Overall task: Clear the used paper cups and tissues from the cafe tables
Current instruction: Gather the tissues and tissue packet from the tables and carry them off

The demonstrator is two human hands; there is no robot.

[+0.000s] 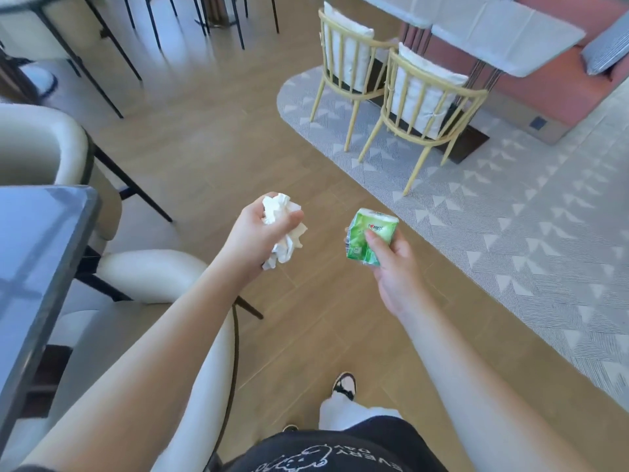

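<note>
My left hand (pixel 253 235) grips a wad of crumpled white tissues (pixel 284 224), which sticks out above and below the fingers. My right hand (pixel 391 264) holds a small green tissue pack (pixel 369 235), thumb pressed on its front. Both hands are held out over the wooden floor, a little apart from each other. No paper cup is in view.
A dark glossy table (pixel 37 260) is at my left with cream chairs (pixel 149 274) beside it. Two yellow wooden chairs (pixel 418 97) stand on a grey patterned rug (pixel 510 216) at a white table (pixel 503 32) ahead right. Wooden floor (pixel 221 141) lies between.
</note>
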